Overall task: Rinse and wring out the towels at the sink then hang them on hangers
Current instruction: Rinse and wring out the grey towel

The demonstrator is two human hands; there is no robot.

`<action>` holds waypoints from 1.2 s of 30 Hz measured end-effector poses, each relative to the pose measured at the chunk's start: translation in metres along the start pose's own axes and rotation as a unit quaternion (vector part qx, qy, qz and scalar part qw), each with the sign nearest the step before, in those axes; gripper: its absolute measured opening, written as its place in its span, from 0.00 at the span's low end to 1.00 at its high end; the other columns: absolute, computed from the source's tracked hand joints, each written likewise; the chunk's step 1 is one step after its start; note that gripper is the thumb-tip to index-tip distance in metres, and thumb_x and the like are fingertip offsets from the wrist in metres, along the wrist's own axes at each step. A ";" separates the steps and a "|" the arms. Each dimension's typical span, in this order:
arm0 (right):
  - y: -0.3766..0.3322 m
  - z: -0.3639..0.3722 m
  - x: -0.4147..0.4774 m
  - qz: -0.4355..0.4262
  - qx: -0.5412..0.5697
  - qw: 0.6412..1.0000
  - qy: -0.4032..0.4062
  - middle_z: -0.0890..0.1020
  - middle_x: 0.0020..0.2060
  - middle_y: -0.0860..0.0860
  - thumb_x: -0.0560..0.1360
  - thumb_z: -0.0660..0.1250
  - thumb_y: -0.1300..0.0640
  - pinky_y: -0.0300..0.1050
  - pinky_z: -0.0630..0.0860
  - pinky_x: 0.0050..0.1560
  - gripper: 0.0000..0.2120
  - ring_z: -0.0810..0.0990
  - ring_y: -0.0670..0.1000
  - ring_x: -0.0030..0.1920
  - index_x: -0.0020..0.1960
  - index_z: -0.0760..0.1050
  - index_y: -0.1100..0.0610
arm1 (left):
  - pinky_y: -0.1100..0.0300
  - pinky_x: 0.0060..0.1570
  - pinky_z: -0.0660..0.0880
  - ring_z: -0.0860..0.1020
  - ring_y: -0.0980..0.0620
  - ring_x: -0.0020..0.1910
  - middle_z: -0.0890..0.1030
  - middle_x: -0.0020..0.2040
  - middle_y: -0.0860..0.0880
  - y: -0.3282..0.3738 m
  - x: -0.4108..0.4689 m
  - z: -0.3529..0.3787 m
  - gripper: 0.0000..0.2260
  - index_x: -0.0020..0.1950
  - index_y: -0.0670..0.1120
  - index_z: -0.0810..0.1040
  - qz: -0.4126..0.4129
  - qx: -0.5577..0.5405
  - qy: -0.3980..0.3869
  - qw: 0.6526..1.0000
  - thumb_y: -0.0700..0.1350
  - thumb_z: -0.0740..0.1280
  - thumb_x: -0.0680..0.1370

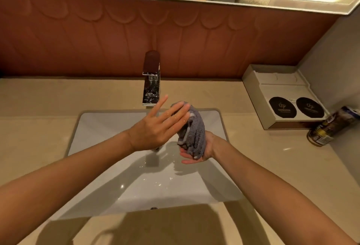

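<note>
Towel (194,128), grey and bunched into a thick upright roll, stands over the sink (109,128), just in front of the tap (151,89) and a little to its right. We cradle the lower end in the right hand (206,150), palm up, its fingers (188,161) lying nearly straight beneath the cloth; the thumb is hidden behind the roll. The left hand (157,128) reaches in from the tap's left, its fingers (179,111) straight and fanned apart, the tips resting on top of the roll without closing round it.

We judge the cloth soft, limp and heavy with water. It would sag and unroll if it were held by one end only, and its pile gives good friction, so it is unlikely to slip. For wringing, we think the best hold is a full fist round each end of the roll, with bare cloth between the fists to twist. It should stay low in front of the tap so the run-off falls into the basin and not onto the desk (39,108).

Drops glisten on the basin floor in front of the tap. Well to the tap's right, a white box (282,96) and a can (329,128) sit on the desk.
</note>
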State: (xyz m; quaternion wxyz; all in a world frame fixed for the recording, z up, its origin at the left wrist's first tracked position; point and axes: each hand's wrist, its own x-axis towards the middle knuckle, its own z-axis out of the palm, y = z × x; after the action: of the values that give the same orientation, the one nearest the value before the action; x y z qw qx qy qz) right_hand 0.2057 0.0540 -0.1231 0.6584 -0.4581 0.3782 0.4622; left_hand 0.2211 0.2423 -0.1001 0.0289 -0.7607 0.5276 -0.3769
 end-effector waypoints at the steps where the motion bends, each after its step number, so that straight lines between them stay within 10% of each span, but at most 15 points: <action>1: 0.000 0.003 -0.005 -0.001 -0.014 1.000 0.000 0.83 0.31 0.61 0.80 0.52 0.47 0.58 0.78 0.27 0.31 0.83 0.58 0.28 0.35 0.80 0.68 | 0.36 0.66 0.63 0.68 0.37 0.67 0.67 0.69 0.37 -0.003 -0.002 -0.003 0.21 0.72 0.35 0.57 0.017 0.019 -0.016 1.000 0.38 0.56 0.81; 4: -0.001 0.011 -0.019 0.002 -0.062 0.998 -0.021 0.82 0.33 0.65 0.81 0.49 0.46 0.52 0.79 0.26 0.26 0.83 0.59 0.29 0.44 0.74 0.67 | 0.36 0.67 0.53 0.61 0.36 0.68 0.53 0.74 0.38 -0.017 -0.001 -0.007 0.27 0.76 0.38 0.41 0.099 0.059 -0.014 0.993 0.38 0.51 0.80; 7: -0.003 0.021 -0.033 0.004 -0.091 0.995 -0.049 0.81 0.33 0.67 0.81 0.47 0.48 0.47 0.79 0.25 0.25 0.82 0.58 0.26 0.45 0.72 0.66 | 0.47 0.58 0.65 0.66 0.41 0.61 0.50 0.74 0.40 -0.029 0.017 -0.013 0.27 0.76 0.42 0.39 0.162 0.094 0.035 0.982 0.36 0.51 0.81; 11: -0.001 0.027 -0.030 -0.008 -0.072 0.997 -0.029 0.82 0.29 0.62 0.81 0.49 0.47 0.51 0.78 0.23 0.28 0.81 0.58 0.24 0.39 0.77 0.66 | 0.58 0.40 0.64 0.68 0.48 0.46 0.66 0.64 0.46 -0.036 0.045 -0.016 0.25 0.74 0.46 0.51 0.185 0.116 0.037 0.975 0.34 0.57 0.79; 24: 0.011 0.035 -0.013 -0.101 0.091 0.982 0.129 0.73 0.17 0.53 0.78 0.53 0.53 0.35 0.71 0.19 0.20 0.69 0.50 0.14 0.31 0.71 0.59 | 0.54 0.32 0.72 0.77 0.46 0.33 0.79 0.40 0.40 -0.020 0.036 -0.010 0.14 0.45 0.38 0.78 0.049 0.146 -0.172 0.973 0.33 0.52 0.74; 26: 0.011 0.036 -0.015 -0.128 0.145 0.971 0.143 0.72 0.15 0.52 0.79 0.53 0.56 0.34 0.70 0.18 0.17 0.69 0.49 0.12 0.33 0.70 0.58 | 0.47 0.42 0.78 0.80 0.38 0.45 0.80 0.46 0.35 -0.015 0.035 -0.011 0.09 0.47 0.35 0.77 0.009 0.137 -0.191 0.972 0.34 0.58 0.74; 29: 0.007 0.035 -0.014 -0.188 0.186 0.949 0.174 0.75 0.25 0.52 0.79 0.53 0.59 0.32 0.66 0.20 0.15 0.73 0.50 0.22 0.36 0.70 0.58 | 0.55 0.30 0.77 0.81 0.38 0.39 0.79 0.48 0.32 -0.005 0.038 -0.021 0.19 0.49 0.32 0.77 -0.122 0.041 -0.275 0.953 0.35 0.75 0.61; 33: 0.000 0.032 -0.008 -0.269 0.125 0.917 0.265 0.76 0.32 0.55 0.75 0.56 0.63 0.35 0.66 0.25 0.11 0.74 0.54 0.30 0.35 0.73 0.60 | 0.51 0.46 0.73 0.77 0.38 0.51 0.70 0.61 0.38 0.014 0.032 -0.017 0.22 0.68 0.37 0.62 -0.392 -0.159 -0.320 0.848 0.35 0.63 0.75; 36: -0.010 0.026 -0.005 -0.335 0.070 0.886 0.312 0.77 0.33 0.56 0.69 0.59 0.62 0.42 0.69 0.33 0.06 0.77 0.56 0.36 0.34 0.72 0.61 | 0.49 0.44 0.71 0.76 0.36 0.52 0.71 0.60 0.39 0.020 0.034 -0.019 0.21 0.67 0.39 0.64 -0.442 -0.175 -0.293 0.829 0.36 0.62 0.75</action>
State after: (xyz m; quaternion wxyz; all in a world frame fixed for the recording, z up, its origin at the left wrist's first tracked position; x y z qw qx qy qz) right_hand 0.2153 0.0764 -0.1084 0.6526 -0.6310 0.4190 0.0199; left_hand 0.1993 0.2118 -0.0774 -0.1209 -0.9799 0.1584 -0.0100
